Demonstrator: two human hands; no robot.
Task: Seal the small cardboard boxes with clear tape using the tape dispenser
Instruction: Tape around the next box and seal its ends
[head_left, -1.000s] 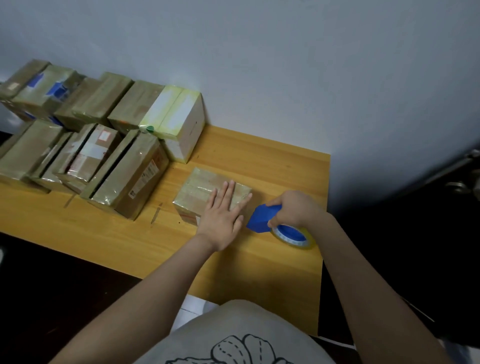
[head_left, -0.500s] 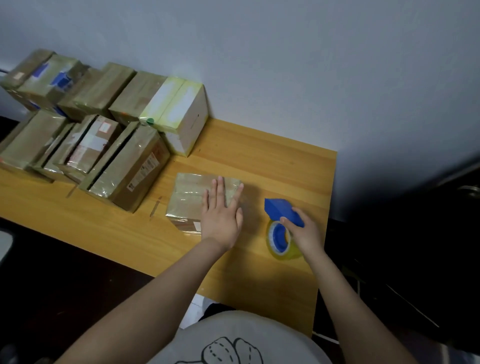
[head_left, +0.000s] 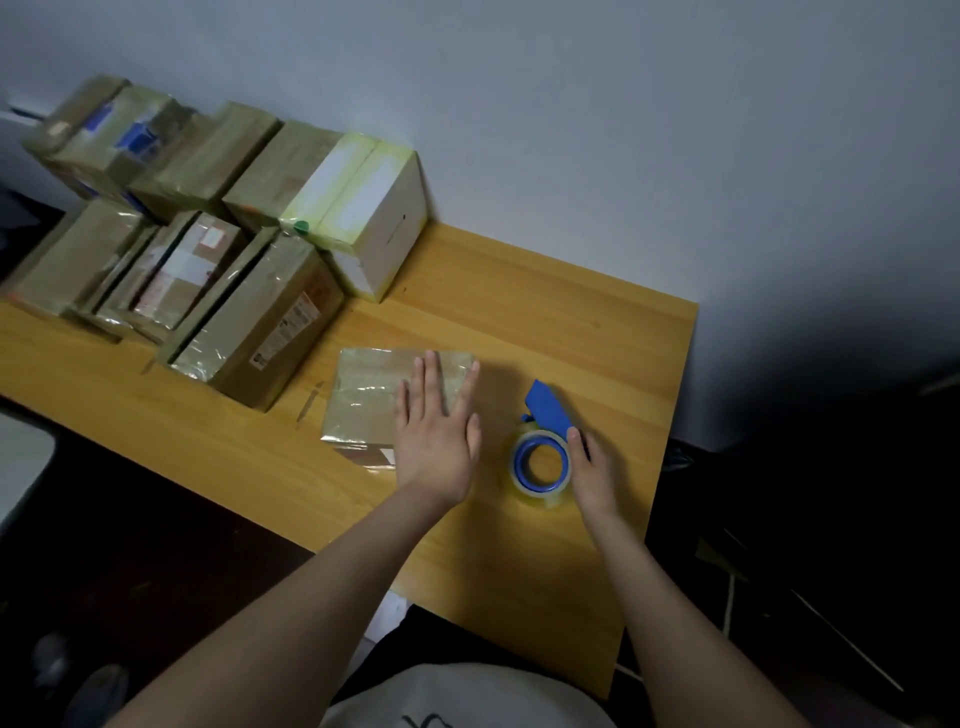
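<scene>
A small cardboard box (head_left: 374, 395) wrapped in clear tape lies on the wooden table (head_left: 545, 322). My left hand (head_left: 436, 441) rests flat on the box's right half, fingers straight and spread. To its right the blue tape dispenser (head_left: 548, 410) with its clear tape roll lies flat on the table. My right hand (head_left: 595, 473) sits beside the roll, its fingertips touching the dispenser's right side without curling round it.
Several taped cardboard boxes (head_left: 260, 332) are packed in rows on the left of the table, with a white box (head_left: 374, 223) against the wall. The table's right edge (head_left: 675, 415) runs close beside the dispenser. A dark floor lies beyond.
My right hand has laid the tape dispenser flat on the table and loosened its grip. The left hand has stayed flat on the small box.
</scene>
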